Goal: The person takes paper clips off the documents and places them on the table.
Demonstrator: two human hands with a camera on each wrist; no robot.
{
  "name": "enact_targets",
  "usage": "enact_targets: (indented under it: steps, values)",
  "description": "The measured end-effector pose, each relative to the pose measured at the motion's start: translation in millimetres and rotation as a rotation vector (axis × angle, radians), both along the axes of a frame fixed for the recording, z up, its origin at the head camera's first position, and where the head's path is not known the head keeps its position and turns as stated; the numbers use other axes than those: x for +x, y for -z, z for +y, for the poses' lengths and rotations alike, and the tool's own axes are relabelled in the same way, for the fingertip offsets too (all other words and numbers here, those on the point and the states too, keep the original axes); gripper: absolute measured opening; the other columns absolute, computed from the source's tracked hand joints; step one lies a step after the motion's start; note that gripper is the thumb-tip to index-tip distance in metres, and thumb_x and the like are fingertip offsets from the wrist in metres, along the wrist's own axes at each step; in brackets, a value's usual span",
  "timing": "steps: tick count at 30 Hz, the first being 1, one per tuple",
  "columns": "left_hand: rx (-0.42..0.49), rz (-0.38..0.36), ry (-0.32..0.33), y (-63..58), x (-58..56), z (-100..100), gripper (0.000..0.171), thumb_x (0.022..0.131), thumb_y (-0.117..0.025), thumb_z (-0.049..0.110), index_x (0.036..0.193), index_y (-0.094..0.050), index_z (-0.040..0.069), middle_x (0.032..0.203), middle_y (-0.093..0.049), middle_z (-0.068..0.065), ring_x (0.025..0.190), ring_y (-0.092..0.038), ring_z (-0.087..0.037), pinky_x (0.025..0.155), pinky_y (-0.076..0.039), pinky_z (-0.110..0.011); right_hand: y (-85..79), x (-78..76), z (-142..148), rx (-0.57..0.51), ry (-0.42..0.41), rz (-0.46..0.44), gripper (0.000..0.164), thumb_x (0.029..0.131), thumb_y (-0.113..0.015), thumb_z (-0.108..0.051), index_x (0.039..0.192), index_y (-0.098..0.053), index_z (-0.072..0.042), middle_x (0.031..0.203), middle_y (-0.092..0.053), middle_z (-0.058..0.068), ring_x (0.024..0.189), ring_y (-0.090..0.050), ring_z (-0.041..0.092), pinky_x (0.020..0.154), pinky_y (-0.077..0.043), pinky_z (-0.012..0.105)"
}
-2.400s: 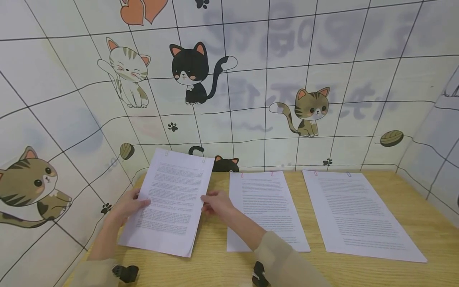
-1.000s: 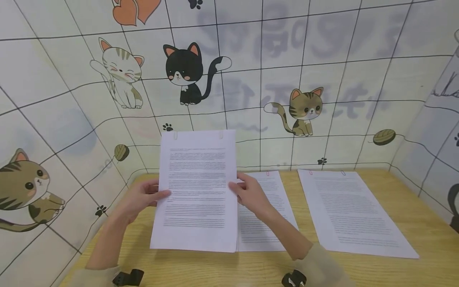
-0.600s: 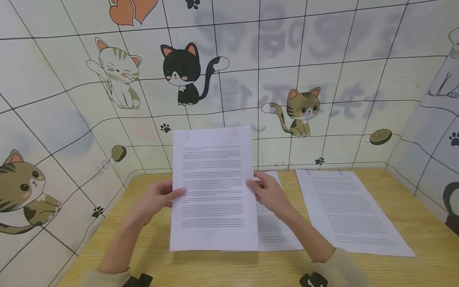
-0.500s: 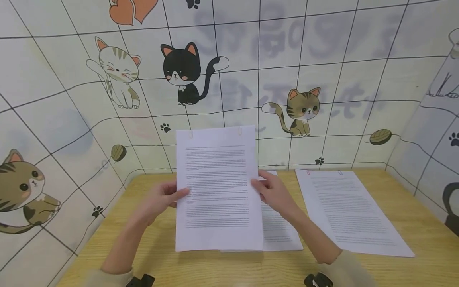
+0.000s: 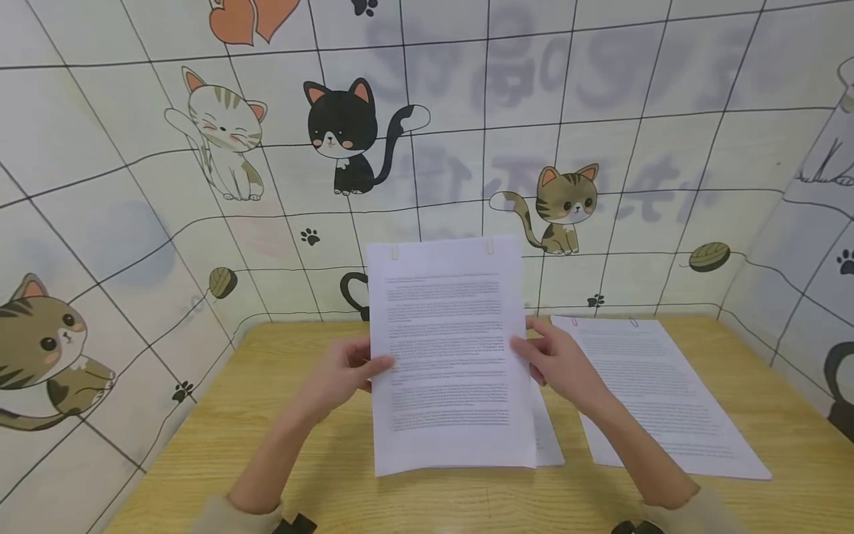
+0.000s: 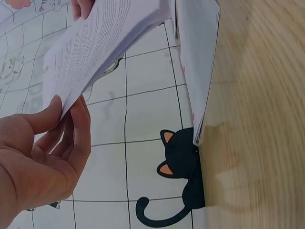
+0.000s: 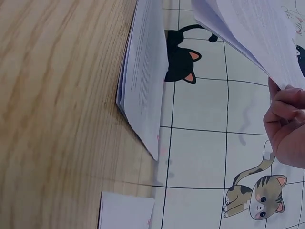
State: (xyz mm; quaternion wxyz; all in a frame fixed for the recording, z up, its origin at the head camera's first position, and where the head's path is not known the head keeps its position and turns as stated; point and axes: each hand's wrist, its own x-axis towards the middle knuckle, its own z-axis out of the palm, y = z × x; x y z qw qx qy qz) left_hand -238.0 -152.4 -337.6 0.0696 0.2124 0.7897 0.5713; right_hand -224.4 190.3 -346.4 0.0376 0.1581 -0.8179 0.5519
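A thin stack of printed paper [image 5: 447, 356], with two pale paper clips on its top edge, is held up above the table. My left hand [image 5: 343, 374] pinches its left edge, thumb in front and fingers behind. At the right edge my right hand [image 5: 560, 363] pinches it the same way. In both wrist views the held stack is off the table, its sheets slightly fanned along the edge. Behind and below it lies a second stack of paper [image 5: 548, 437], mostly hidden in the head view; the left wrist view shows this flat stack [image 6: 198, 57] with pink clips.
A third clipped stack of printed paper [image 5: 654, 400] lies flat on the right of the wooden table [image 5: 233, 415]. A white wall covering [image 5: 454, 133] with a grid and cartoon cats rises right behind the table and at both sides.
Both hands have lifted the left stack off the table, turned it upright and carried it right, so it now overlaps the middle stack in the head view.
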Motion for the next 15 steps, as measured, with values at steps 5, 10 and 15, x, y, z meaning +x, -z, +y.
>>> enact_targets:
  steps: [5, 10, 15]
  values:
    - [0.022, 0.003, 0.009, 4.1, -0.3, 15, 0.026, 0.095, -0.068, 0.006, 0.12, -0.068, -0.003, 0.106, -0.072, -0.015, 0.084, -0.07, -0.026, 0.069, -0.058, -0.037, 0.4, 4.1, 17, 0.011, -0.002, 0.014, 0.03, 0.101, -0.063, -0.019, 0.128, -0.059, -0.006, 0.07, -0.055, 0.012, 0.054, -0.041, 0.014, 0.048, -0.031, 0.025]
    - [0.04, -0.01, 0.016, 6.0, 1.6, 26, 0.025, 0.093, -0.071, 0.002, 0.117, -0.07, -0.003, 0.103, -0.074, -0.015, 0.083, -0.072, -0.026, 0.067, -0.059, -0.036, -0.4, 7.5, 29, 0.03, 0.008, 0.024, 0.026, 0.1, -0.065, -0.02, 0.123, -0.06, -0.008, 0.067, -0.053, 0.013, 0.054, -0.043, 0.015, 0.05, -0.034, 0.025]
    - [0.031, -0.004, 0.002, 8.7, 2.9, 31, 0.024, 0.092, -0.071, 0.002, 0.115, -0.071, -0.003, 0.102, -0.075, -0.014, 0.084, -0.072, -0.025, 0.07, -0.058, -0.034, -1.2, 8.0, 37, 0.089, 0.03, 0.062, 0.017, 0.101, -0.064, -0.024, 0.106, -0.063, -0.008, 0.062, -0.05, 0.007, 0.054, -0.046, 0.018, 0.05, -0.036, 0.027]
